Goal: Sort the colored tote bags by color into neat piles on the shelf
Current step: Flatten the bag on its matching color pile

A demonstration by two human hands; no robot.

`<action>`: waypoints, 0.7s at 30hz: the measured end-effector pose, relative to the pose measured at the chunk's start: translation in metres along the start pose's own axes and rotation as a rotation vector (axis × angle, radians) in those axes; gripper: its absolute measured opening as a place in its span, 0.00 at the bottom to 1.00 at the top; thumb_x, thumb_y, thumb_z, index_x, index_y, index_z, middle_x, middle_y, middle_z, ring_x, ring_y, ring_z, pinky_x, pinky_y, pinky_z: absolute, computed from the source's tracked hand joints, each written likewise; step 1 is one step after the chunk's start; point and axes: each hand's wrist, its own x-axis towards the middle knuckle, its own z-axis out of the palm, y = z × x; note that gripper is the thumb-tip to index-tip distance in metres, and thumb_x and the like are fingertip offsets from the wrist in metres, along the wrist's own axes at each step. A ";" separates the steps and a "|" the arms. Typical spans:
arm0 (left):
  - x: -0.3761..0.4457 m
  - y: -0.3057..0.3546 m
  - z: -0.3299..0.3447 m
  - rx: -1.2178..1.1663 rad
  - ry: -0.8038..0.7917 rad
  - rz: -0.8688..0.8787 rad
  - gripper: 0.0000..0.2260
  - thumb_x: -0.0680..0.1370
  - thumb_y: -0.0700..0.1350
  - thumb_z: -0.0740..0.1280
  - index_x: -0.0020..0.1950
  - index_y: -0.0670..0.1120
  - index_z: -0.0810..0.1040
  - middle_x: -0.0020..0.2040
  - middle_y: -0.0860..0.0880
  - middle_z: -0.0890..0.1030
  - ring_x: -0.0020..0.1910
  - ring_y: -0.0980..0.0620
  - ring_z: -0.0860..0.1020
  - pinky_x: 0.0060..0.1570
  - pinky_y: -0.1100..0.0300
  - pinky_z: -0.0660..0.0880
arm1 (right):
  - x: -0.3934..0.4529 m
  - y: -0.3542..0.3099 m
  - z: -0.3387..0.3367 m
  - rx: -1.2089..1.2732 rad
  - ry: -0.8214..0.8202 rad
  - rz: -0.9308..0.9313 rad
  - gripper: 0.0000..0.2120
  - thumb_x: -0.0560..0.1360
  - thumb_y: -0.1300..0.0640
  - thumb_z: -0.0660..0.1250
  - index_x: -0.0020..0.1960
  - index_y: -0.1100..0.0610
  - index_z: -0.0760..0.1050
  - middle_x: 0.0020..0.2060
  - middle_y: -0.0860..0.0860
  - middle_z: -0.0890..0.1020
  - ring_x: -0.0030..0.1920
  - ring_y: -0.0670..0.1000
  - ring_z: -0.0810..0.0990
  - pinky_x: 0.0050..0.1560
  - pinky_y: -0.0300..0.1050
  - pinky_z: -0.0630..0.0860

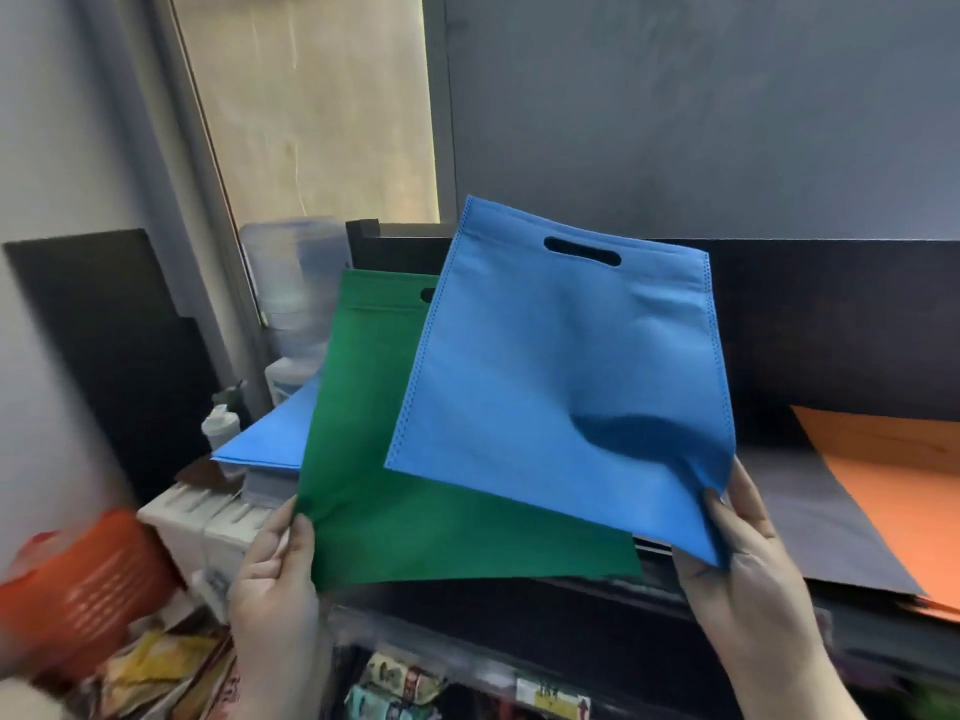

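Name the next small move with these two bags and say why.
Probably the right hand should carry its blue bag left onto the blue pile: the colours match, while the left hand holds a green bag.

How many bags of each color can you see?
Blue bags: 2, one in the right hand, one lying behind
Green bags: 1, in the left hand
Orange bags: 1, on the shelf
Total: 4
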 end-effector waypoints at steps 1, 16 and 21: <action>0.001 0.003 -0.002 -0.029 -0.015 -0.021 0.10 0.80 0.41 0.62 0.49 0.53 0.81 0.44 0.54 0.85 0.45 0.58 0.83 0.48 0.64 0.79 | 0.003 0.003 0.002 0.004 0.001 0.018 0.20 0.51 0.55 0.71 0.43 0.47 0.86 0.47 0.48 0.86 0.44 0.46 0.85 0.38 0.35 0.80; 0.113 -0.032 0.054 -0.008 -0.260 -0.280 0.07 0.81 0.37 0.60 0.56 0.45 0.75 0.46 0.49 0.79 0.43 0.51 0.78 0.34 0.58 0.81 | 0.042 0.060 0.039 0.058 0.101 -0.036 0.20 0.66 0.62 0.65 0.56 0.53 0.82 0.56 0.54 0.83 0.49 0.50 0.84 0.45 0.39 0.82; 0.145 -0.045 0.066 0.157 -0.503 -0.358 0.06 0.80 0.35 0.61 0.54 0.44 0.75 0.47 0.46 0.79 0.41 0.51 0.78 0.32 0.59 0.81 | 0.052 0.079 0.052 0.037 0.145 -0.105 0.17 0.65 0.62 0.67 0.53 0.52 0.83 0.52 0.52 0.84 0.44 0.48 0.85 0.40 0.36 0.80</action>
